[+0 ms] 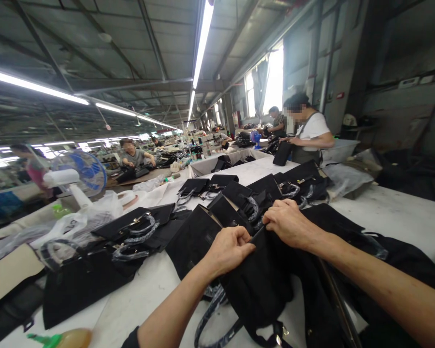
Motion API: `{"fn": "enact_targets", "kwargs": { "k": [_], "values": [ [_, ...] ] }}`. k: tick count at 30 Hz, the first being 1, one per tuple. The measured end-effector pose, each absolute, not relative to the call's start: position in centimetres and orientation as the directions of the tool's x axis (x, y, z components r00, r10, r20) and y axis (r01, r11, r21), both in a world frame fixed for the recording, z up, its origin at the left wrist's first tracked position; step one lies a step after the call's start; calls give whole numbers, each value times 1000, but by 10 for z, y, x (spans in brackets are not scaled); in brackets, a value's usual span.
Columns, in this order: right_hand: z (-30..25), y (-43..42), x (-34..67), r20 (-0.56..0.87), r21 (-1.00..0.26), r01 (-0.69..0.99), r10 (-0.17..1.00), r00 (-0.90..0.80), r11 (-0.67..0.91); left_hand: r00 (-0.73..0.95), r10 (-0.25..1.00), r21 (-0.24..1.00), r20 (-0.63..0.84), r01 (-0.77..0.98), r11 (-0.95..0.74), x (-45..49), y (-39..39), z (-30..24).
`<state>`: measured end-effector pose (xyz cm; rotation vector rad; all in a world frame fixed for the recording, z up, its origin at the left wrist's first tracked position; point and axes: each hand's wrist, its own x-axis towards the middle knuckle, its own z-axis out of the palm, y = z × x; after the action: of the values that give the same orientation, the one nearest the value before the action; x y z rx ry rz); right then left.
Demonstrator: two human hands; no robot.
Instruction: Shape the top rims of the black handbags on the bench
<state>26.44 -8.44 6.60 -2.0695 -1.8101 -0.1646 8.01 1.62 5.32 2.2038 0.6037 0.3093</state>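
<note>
Between my hands is a black handbag (257, 285), its edge pinched at the top and its plastic-wrapped handle (217, 314) hanging toward me. My left hand (230, 249) is closed on the left part of that edge, thumb against fingers. A short way to the right, my right hand (290, 224) is closed on the same edge. Metal fittings (278, 338) show at the bag's lower end. Another black bag (194, 239) lies just beyond my left hand. Black material (369, 251) is spread under my right forearm.
More black handbags (90, 280) with wrapped handles lie about the white table (126, 309). A green-capped glue bottle (72, 338) is at the near left edge. A blue fan (89, 171) stands left. Across the table a person in a white shirt (317, 133) holds a black piece.
</note>
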Motion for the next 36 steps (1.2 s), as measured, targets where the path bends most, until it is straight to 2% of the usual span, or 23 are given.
{"fn": "enact_targets", "kwargs": {
  "k": [12,16,21,29,32,36],
  "values": [
    [64,-86,264,395,-165,986,913,99,-36,858,514,780,4,319,-538,97,17,56],
    [53,-84,268,436,-151,988,896,83,-18,854,513,722,89,300,-624,119,21,55],
    [41,-92,277,529,-208,978,837,138,-29,814,562,657,148,344,-671,124,13,57],
    [62,-112,271,448,-234,969,877,176,-75,748,652,631,127,446,-634,125,-3,57],
    [64,-113,272,430,-245,966,882,190,-88,781,611,686,128,375,-623,128,0,54],
    [64,-111,270,440,-158,974,872,214,-160,838,536,738,99,300,-604,130,5,53]
  ]
}}
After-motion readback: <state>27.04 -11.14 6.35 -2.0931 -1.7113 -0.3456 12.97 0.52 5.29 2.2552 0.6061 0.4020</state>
